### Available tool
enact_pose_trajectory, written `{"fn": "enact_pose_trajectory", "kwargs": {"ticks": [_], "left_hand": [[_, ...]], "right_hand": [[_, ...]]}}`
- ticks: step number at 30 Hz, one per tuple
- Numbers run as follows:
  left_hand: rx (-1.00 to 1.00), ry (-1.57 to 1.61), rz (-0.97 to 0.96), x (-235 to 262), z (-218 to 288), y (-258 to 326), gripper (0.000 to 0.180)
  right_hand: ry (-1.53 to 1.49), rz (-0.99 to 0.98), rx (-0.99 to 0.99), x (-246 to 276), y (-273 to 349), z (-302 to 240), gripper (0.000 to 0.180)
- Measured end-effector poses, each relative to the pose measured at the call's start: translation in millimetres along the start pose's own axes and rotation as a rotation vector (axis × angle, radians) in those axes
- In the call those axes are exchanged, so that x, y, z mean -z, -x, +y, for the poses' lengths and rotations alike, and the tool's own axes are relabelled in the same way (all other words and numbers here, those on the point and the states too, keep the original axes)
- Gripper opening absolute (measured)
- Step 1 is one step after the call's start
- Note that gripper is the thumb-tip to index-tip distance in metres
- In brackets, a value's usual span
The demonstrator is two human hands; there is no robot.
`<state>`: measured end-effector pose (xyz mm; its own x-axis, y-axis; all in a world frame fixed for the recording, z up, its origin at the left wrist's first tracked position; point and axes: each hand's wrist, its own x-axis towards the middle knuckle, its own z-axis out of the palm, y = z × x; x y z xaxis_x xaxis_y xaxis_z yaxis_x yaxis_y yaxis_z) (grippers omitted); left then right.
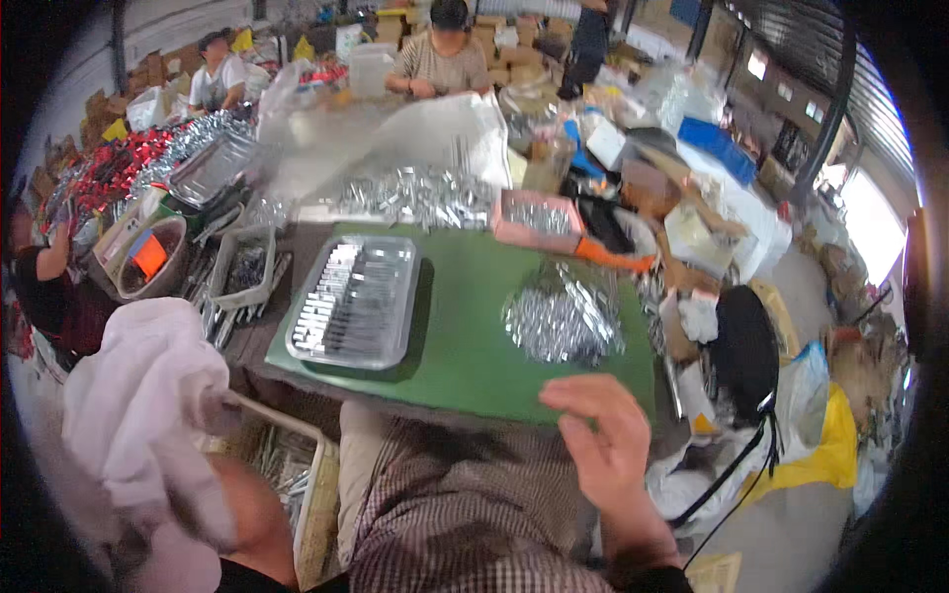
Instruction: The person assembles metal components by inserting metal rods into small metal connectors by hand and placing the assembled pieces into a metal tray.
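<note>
Holding nothing in half-open right hand [601, 435], below metal pieces [556, 321] right of frame centre, probably heaped close for easy reach; cannot tell left hand's opening or hold (hidden by white cloth [143, 356], lower left).

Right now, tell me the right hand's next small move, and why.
Probably reach forward to the heap of silver parts: the right hand looks empty, its fingers parted from the thumb, just short of the heap at the near edge of the green mat, where a clear tray holds silver pieces in rows.
</note>
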<state>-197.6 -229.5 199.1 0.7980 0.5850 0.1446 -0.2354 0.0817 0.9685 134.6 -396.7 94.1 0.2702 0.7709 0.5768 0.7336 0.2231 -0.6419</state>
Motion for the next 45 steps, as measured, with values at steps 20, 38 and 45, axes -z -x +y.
{"fn": "enact_pose_trajectory", "kwargs": {"ticks": [20, 38, 45], "left_hand": [[-0.420, -0.147, -0.218, 11.7, 13.8, -48.0, 0.095], [-0.754, 0.071, -0.472, -32.2, -40.3, -117.8, 0.094], [-0.726, 0.018, -0.370, -23.6, -55.5, -86.6, 0.095]], "right_hand": [[-0.611, -0.217, -0.066, -62.5, -62.7, -154.5, 0.020], [-0.860, -0.784, 0.218, -59.8, -71.3, -87.2, 0.038], [-0.864, -0.622, 0.322, -0.4, -73.7, -112.9, 0.044]]}}
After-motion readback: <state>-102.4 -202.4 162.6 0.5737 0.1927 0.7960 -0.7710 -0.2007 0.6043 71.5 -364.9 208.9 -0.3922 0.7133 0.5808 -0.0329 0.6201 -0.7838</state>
